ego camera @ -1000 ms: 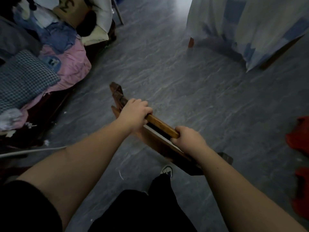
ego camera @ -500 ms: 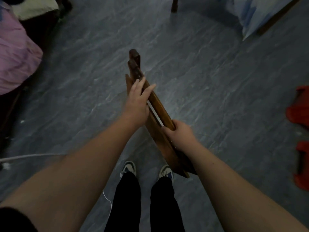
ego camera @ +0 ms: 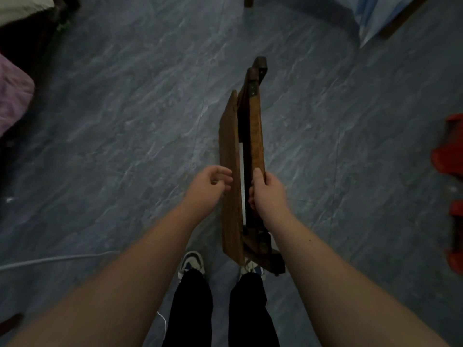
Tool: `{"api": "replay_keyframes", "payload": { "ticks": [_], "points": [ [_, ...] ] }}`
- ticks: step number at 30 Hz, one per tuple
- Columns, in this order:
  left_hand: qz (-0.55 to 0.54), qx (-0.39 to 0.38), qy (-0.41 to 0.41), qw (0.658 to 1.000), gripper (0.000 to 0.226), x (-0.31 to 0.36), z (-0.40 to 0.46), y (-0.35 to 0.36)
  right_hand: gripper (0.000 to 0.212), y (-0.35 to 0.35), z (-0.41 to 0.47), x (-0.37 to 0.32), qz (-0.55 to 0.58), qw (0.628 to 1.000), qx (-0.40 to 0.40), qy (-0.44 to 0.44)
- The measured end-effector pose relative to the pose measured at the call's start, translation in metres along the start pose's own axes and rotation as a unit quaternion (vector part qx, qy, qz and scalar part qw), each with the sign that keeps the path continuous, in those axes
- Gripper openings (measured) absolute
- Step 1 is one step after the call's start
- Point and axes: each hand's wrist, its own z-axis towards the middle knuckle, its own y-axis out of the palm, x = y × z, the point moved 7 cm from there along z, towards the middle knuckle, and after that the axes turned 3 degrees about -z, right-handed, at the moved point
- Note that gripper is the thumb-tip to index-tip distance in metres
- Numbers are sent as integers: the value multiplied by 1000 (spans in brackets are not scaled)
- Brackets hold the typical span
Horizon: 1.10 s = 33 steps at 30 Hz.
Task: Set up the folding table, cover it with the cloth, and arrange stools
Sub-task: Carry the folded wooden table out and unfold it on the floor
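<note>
Stool of folded wood, held on edge above the floor, just ahead of the feet. Right hand with grip wrapped round its frame rail; left hand loose and wide beside the seat board, touching nothing. Not yet unfolded or placed; red stools waiting at right. No containers seen.

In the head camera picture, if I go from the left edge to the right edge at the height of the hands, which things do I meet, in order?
Pink cloth → left hand → folded wooden stool → right hand gripping the stool's frame → red plastic stools at the right edge.
</note>
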Motion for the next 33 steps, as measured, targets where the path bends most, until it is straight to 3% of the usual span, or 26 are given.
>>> {"api": "replay_keyframes", "payload": {
  "ticks": [5, 8, 17, 23, 27, 30, 33],
  "points": [
    [167, 2, 95, 981, 35, 0, -9, 3, 39, 9, -7, 2, -29, 999, 9, -28],
    [259, 0, 120, 959, 53, -4, -17, -6, 34, 12, -12, 9, -40, 999, 3, -26],
    [234, -49, 103, 966, 45, -35, -46, -9, 33, 19, -27, 39, -25, 999, -23, -22],
    [175, -196, 53, 963, 52, -62, -97, 30, 24, 28, -36, 36, 10, 995, -101, -17],
    [196, -258, 46, 945, 76, -75, -128, 47, 11, 14, -46, 43, -24, 989, -128, -69],
    [169, -273, 63, 945, 83, -85, -145, 58, 25, 8, -53, 54, -19, 981, -166, -95],
    [204, -207, 139, 947, 94, -93, -151, 68, 44, 5, -64, 70, -21, 973, -203, -109]
  ]
}}
